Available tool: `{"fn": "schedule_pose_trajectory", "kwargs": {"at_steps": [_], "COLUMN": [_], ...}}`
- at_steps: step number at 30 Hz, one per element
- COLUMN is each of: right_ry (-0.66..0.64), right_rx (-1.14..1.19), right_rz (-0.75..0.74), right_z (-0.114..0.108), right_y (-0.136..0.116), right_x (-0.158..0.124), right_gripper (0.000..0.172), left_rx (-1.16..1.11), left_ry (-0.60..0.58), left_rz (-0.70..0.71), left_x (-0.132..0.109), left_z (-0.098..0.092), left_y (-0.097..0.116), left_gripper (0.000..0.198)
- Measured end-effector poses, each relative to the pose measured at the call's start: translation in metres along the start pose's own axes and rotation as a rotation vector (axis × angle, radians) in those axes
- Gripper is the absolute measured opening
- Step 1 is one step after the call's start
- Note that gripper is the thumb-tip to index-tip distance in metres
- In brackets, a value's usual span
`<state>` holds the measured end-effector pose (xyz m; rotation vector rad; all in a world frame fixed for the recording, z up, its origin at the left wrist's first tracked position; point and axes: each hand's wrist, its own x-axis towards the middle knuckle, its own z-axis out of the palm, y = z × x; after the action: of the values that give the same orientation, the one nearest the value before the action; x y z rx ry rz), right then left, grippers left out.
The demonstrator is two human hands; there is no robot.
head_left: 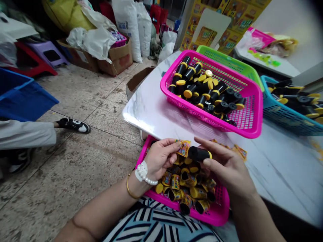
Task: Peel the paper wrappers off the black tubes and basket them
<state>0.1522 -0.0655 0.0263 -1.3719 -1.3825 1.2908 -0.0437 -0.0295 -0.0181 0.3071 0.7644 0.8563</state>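
While the left hand (160, 158) is pinching a small orange-and-yellow printed label (183, 148) between thumb and forefinger, the right hand (227, 164) is holding a black tube with a yellow cap (199, 153) just beside it, its fingers (207, 144) closed firmly around the barrel (the print on the label is too small to read). Both hands are working above a pink plastic basket (217, 218) heaped with labelled tubes (188, 188). Across the marble-patterned bench (153, 114), a magenta mesh basket (227, 125) is carrying unlabelled black tubes (202, 101), a green basket (227, 60) is sitting behind it, and a blue basket (277, 117) is holding more tubes at the right. Loose labels (239, 152) are lying on the bench just past the right hand.
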Motion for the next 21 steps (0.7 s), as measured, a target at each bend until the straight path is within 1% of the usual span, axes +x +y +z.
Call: {"fn": "schedule_pose_trajectory", "kwargs": {"at_steps": [2, 4, 7, 9, 16, 18, 21], "right_ry": [0.002, 0.022, 0.037, 0.019, -0.109, -0.115, -0.086], "right_rx": [-0.012, -0.082, -0.209, -0.276, -0.614, -0.673, -0.690], "right_rz": [0.020, 0.008, -0.048, -0.087, -0.238, -0.264, -0.289], "right_z": [0.001, -0.002, -0.004, -0.004, 0.001, 0.003, 0.005], "right_y": [0.004, 0.004, 0.001, -0.002, -0.011, -0.012, -0.012], "right_x": [0.004, 0.007, 0.010, 0.010, 0.005, 0.004, 0.003], "right_gripper": [0.047, 0.041, 0.033, 0.032, 0.040, 0.045, 0.058], "left_rx": [-0.017, -0.049, -0.085, -0.084, -0.035, -0.028, 0.005], "left_ry": [-0.003, -0.017, -0.042, -0.046, -0.007, 0.008, 0.020], "left_rz": [0.006, 0.014, 0.016, 0.014, 0.038, 0.026, 0.029], "left_x": [-0.001, -0.002, -0.002, -0.002, -0.003, -0.003, -0.004], "left_z": [0.001, 0.001, -0.001, -0.001, -0.001, -0.003, -0.004], "left_y": [0.000, -0.001, -0.002, -0.002, -0.005, -0.006, -0.006], "left_gripper": [0.028, 0.028, 0.028, 0.029, 0.032, 0.031, 0.031]}}
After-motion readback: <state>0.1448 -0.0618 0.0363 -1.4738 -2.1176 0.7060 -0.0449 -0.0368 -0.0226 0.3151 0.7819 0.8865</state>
